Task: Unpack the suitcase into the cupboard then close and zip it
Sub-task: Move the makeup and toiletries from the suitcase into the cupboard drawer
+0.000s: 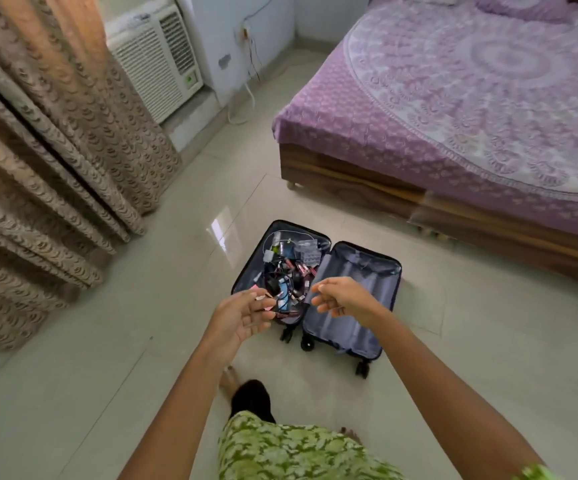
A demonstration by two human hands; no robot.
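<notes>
We see a small dark suitcase (318,289) lying flat and fully open on the pale tiled floor (142,341), between the bed (453,109) on the right and the patterned curtains (38,150) on the left, wheels toward us. Its left half holds a heap of small items (289,268) — cables, pink and red tubes, a clear plastic box, all too small to name one by one; the right half shows only grey lining. Both arms reach out over it, above the floor. The left hand (242,318) is palm-up with fingers loosely spread and slightly curled, over the near left corner of the case; something small and pale sits near its fingertips, but we cannot tell whether it is pinched there or lies in the case behind. The right hand (344,296) hovers over the seam between the halves, fingers relaxed and bent downward, nothing in it. Below, a green leaf-print garment (291,452), dark trousers and a bare foot — the person stands just short of the case. A white window air conditioner (155,60) sits against the far wall beside the curtains. The bed carries a purple mandala-print cover on a wooden frame.
</notes>
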